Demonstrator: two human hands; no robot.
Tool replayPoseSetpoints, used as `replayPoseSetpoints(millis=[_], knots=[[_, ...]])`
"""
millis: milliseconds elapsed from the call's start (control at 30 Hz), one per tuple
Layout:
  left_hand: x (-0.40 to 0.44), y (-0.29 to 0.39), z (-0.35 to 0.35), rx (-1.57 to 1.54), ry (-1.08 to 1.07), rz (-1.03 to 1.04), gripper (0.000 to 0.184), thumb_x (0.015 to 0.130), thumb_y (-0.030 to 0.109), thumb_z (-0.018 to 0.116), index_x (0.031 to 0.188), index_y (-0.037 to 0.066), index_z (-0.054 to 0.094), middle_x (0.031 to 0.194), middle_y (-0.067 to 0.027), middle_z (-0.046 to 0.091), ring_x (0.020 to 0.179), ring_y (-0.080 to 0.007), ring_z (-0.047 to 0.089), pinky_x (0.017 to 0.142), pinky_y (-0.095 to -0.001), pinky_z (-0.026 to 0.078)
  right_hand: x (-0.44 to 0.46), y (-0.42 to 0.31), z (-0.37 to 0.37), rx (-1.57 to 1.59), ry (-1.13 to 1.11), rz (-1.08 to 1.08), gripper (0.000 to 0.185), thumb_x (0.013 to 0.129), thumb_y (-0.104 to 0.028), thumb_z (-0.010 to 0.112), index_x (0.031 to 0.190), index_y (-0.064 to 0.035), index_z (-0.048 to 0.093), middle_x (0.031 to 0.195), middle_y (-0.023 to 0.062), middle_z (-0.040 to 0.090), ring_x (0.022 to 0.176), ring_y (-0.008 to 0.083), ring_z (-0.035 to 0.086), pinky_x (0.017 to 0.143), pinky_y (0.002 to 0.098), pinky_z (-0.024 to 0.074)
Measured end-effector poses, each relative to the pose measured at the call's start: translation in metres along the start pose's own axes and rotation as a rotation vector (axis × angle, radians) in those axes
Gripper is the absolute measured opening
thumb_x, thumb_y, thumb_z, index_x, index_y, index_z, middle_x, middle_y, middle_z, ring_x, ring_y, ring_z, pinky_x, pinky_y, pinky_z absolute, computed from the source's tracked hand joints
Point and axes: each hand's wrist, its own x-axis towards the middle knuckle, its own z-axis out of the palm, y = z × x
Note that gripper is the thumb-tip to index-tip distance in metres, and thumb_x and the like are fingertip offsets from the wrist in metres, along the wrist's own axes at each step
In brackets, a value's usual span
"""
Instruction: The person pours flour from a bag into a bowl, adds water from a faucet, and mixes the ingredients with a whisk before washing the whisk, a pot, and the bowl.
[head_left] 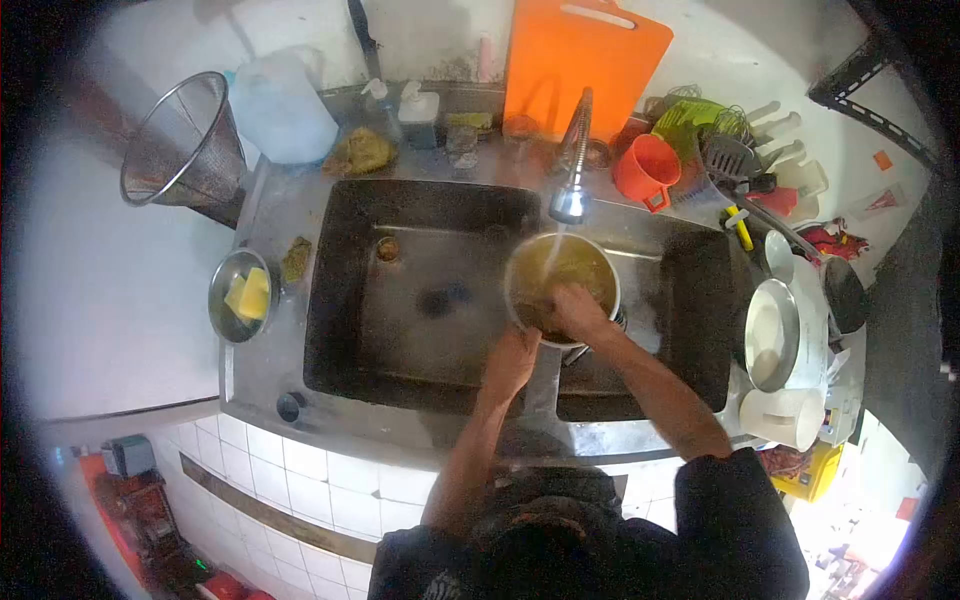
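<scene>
Over the divider of a double sink, a round container (605, 262) with a pale rim stands under the faucet (571, 203), and a stream of water falls into it. My left hand (513, 362) is at the container's near left rim, its fingers closed against the edge. Inside the container is my right hand (580, 312), bent down into yellowish-brown contents; its fingertips are hidden. Whether it holds anything in there cannot be made out.
Left basin (420, 340) and right basin (690, 300) flank the container. A metal bowl (226, 312) with yellow sponges sits at left. Behind stand an orange cutting board (580, 70), a red mug (643, 170) and soap bottles. White dishes (771, 335) are at right.
</scene>
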Motion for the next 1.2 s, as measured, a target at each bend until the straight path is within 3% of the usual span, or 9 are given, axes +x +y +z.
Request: replayPoseSetpoints(millis=[100,433,633,700,767,833,900,1033,1200], knots=[[-0.001,0.009,-0.016,-0.158,-0.038,-0.142,0.040,0.092,0.036,0.044,0.097,-0.002,0.055,0.084,-0.0268,0.059,0.080,-0.0464,0.057,0.067,-0.0520,0.046,-0.006,0.040,0.003,0.040,0.179,-0.055,0.028,0.066,-0.007,0.064,0.094,-0.0028,0.063,0.085,0.0186,0.063,0.083,0.0351,0.062,0.078,0.0433,0.0500],[0.015,0.013,-0.034,-0.111,-0.032,-0.073,0.044,0.092,0.039,0.045,0.090,-0.004,0.052,0.075,-0.0269,0.059,0.069,-0.0451,0.058,0.058,-0.0525,0.047,-0.001,0.029,0.004,0.035,0.148,0.137,0.022,0.069,-0.011,0.062,0.088,-0.0003,0.062,0.088,0.0212,0.061,0.090,0.0368,0.059,0.077,0.0455,0.0487],[0.013,0.014,-0.043,0.282,0.052,0.093,0.014,0.085,0.014,0.051,0.087,0.002,0.058,0.078,-0.0166,0.058,0.066,-0.0296,0.062,0.052,-0.0391,0.050,-0.007,0.012,-0.022,0.033,-0.007,0.197,0.022,0.068,-0.008,0.061,0.089,-0.0009,0.060,0.085,0.0232,0.060,0.088,0.0401,0.059,0.077,0.0486,0.0478],[0.015,0.017,-0.048,-0.051,-0.026,0.017,0.044,0.092,0.037,0.045,0.086,-0.006,0.052,0.072,-0.0273,0.060,0.066,-0.0452,0.060,0.053,-0.0488,0.049,0.001,0.025,0.001,0.091,0.086,0.248,0.030,0.067,-0.010,0.062,0.096,-0.0029,0.060,0.086,0.0225,0.061,0.087,0.0406,0.060,0.076,0.0478,0.0493],[0.013,0.010,-0.041,0.022,-0.044,0.002,0.043,0.092,0.036,0.045,0.086,-0.005,0.053,0.071,-0.0277,0.059,0.067,-0.0445,0.060,0.054,-0.0487,0.049,-0.010,-0.005,-0.009,-0.038,0.006,0.187,0.031,0.067,-0.009,0.063,0.097,-0.0042,0.062,0.087,0.0224,0.062,0.086,0.0393,0.061,0.075,0.0464,0.0508],[0.017,0.006,-0.036,0.098,-0.059,-0.003,0.042,0.093,0.035,0.044,0.086,-0.005,0.054,0.071,-0.0282,0.059,0.068,-0.0438,0.060,0.055,-0.0486,0.049,-0.011,0.029,0.022,-0.032,0.449,-0.212,0.030,0.068,-0.007,0.060,0.098,-0.0041,0.062,0.085,0.0222,0.062,0.076,0.0401,0.063,0.068,0.0448,0.0527],[0.014,0.004,-0.031,0.046,-0.098,0.018,0.037,0.094,0.031,0.041,0.086,-0.003,0.056,0.072,-0.0267,0.058,0.068,-0.0429,0.060,0.056,-0.0488,0.049,0.002,0.034,0.014,0.088,0.103,0.171,0.035,0.067,-0.004,0.060,0.102,-0.0036,0.061,0.092,0.0241,0.061,0.087,0.0400,0.061,0.078,0.0454,0.0505],[0.019,-0.001,-0.030,0.074,0.015,0.170,0.034,0.094,0.027,0.040,0.086,-0.001,0.057,0.075,-0.0256,0.058,0.066,-0.0425,0.059,0.056,-0.0488,0.049,-0.021,0.007,0.013,0.036,0.239,-0.061,0.037,0.068,-0.008,0.064,0.104,-0.0031,0.062,0.099,0.0229,0.062,0.092,0.0363,0.061,0.083,0.0438,0.0490],[0.017,-0.005,-0.032,0.164,-0.167,0.083,0.033,0.093,0.029,0.041,0.098,-0.001,0.054,0.080,-0.0267,0.059,0.072,-0.0454,0.059,0.061,-0.0529,0.048,-0.004,0.007,-0.004,0.035,-0.374,0.237,0.048,0.075,-0.026,0.065,0.116,-0.0030,0.057,0.105,0.0206,0.061,0.101,0.0344,0.058,0.090,0.0430,0.0450]])
